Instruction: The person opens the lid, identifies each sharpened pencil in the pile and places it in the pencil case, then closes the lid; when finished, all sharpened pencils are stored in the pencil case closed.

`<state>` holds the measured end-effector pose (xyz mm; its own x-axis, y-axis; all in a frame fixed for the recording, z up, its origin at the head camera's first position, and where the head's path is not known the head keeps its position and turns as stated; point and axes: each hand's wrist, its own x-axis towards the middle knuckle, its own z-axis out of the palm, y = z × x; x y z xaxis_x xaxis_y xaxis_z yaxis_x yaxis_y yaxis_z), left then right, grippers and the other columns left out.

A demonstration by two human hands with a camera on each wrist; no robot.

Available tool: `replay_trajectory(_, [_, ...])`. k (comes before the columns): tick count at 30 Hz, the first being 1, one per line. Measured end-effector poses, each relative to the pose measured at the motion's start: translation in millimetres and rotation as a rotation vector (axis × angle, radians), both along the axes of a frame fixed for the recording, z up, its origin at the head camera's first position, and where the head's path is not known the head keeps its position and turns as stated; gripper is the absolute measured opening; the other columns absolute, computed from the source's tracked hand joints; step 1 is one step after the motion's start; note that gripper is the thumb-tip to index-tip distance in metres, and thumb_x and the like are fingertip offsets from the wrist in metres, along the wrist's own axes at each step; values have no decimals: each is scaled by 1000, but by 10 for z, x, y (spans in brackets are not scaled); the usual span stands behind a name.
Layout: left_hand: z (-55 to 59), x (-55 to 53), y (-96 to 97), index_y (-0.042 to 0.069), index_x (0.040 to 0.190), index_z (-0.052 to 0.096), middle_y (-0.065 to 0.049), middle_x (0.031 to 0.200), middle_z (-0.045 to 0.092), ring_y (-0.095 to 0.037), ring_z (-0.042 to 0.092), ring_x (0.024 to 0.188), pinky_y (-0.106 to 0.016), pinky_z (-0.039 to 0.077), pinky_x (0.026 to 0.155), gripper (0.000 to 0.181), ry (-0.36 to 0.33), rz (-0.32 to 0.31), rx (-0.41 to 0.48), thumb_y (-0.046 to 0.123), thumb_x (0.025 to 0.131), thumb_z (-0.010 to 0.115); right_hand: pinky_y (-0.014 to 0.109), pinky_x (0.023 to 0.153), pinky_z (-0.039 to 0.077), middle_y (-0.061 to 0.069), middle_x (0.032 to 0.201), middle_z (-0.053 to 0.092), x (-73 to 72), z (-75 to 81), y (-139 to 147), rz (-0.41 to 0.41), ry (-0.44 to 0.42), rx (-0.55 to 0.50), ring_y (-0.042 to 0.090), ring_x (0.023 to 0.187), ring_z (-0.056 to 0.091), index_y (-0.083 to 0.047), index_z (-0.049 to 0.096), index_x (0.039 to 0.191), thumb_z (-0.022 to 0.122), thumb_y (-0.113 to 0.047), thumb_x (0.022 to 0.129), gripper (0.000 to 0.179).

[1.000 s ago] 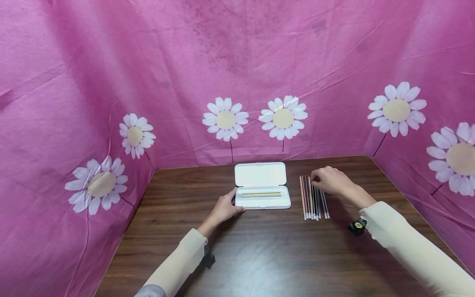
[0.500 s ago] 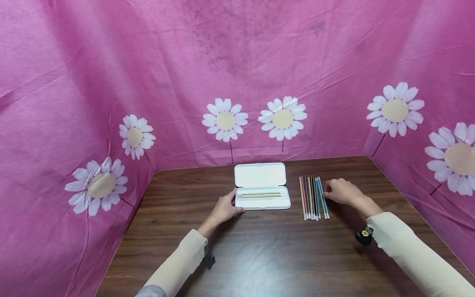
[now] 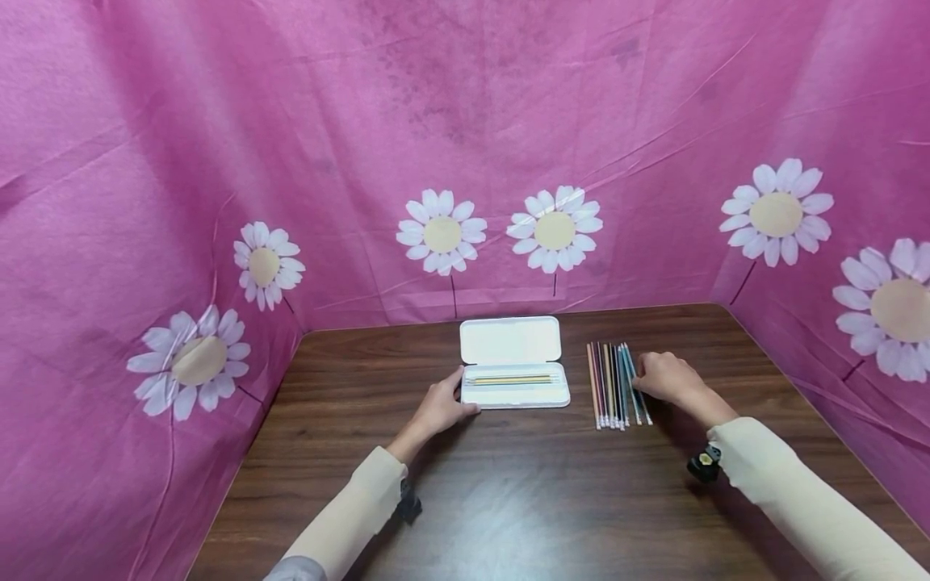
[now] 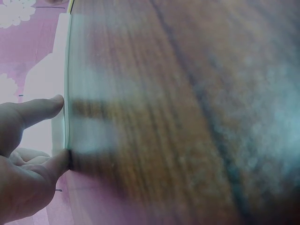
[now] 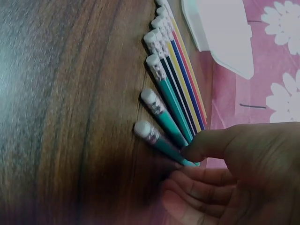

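Observation:
A white pencil case (image 3: 514, 398) lies with its lid (image 3: 510, 340) raised at the back; a few pencils (image 3: 512, 380), yellow among them, rest inside. My left hand (image 3: 440, 405) grips the case's left end, thumb at the front corner. In the left wrist view, two fingertips press the edge of the white case (image 4: 66, 61). To the right lies a row of pencils (image 3: 609, 391) with white erasers facing me. My right hand (image 3: 672, 378) pinches the outermost green pencil (image 5: 161, 144) between thumb and fingers. Its eraser end is spread away from the neighbouring green pencil (image 5: 164, 117).
The brown wooden table (image 3: 465, 492) reaches back to a pink cloth (image 3: 349, 161) printed with daisies, which also hangs at both sides. Dark wrist cameras sit under both sleeves.
My right hand moved from above the row to its right side, then slightly back left onto the outermost pencil. That pencil's eraser end swung right. My left hand stayed on the case.

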<state>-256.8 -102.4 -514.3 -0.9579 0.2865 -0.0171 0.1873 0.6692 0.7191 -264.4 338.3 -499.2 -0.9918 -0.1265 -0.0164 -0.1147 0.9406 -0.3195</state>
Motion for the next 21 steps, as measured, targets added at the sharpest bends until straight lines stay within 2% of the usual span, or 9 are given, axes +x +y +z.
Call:
replay_trajectory(2, [4, -4, -1, -6, 162, 37, -25, 162, 46, -37, 48, 150, -48, 40, 125, 92, 1, 0, 2, 20, 88, 87, 44, 57, 50, 8, 65, 63, 64, 100, -80, -24, -39, -11, 26, 57, 62, -10, 58, 71, 73, -25, 86, 25])
replay_trajectory(5, [6, -9, -2, -6, 162, 37, -25, 162, 46, -37, 48, 150, -49, 39, 126, 92, 2, 0, -2, 20, 88, 87, 39, 55, 51, 8, 62, 62, 111, 166, -145, -49, -100, -9, 21, 49, 63, -10, 56, 69, 70, -23, 89, 28])
replay_trajectory(10, [2, -7, -6, -6, 161, 38, -25, 162, 46, -37, 48, 150, -49, 40, 125, 91, -1, -3, 0, 20, 89, 87, 37, 54, 53, 10, 67, 64, 111, 146, -149, -72, -151, -20, 19, 48, 64, -9, 56, 69, 66, -20, 91, 26])
replay_trajectory(17, [-25, 1, -13, -4, 162, 37, -23, 163, 46, -35, 49, 150, -46, 40, 125, 92, -22, 0, 3, 21, 89, 87, 34, 53, 52, 9, 64, 63, 112, 127, -152, -85, -180, -25, 19, 49, 64, -10, 56, 68, 65, -21, 94, 30])
replay_trajectory(21, [-16, -2, -17, -4, 162, 38, -24, 163, 46, -36, 49, 150, -48, 40, 125, 92, -11, -4, 6, 21, 89, 87, 34, 53, 52, 9, 63, 63, 112, 134, -152, -98, -176, -28, 19, 49, 64, -11, 55, 66, 66, -22, 95, 33])
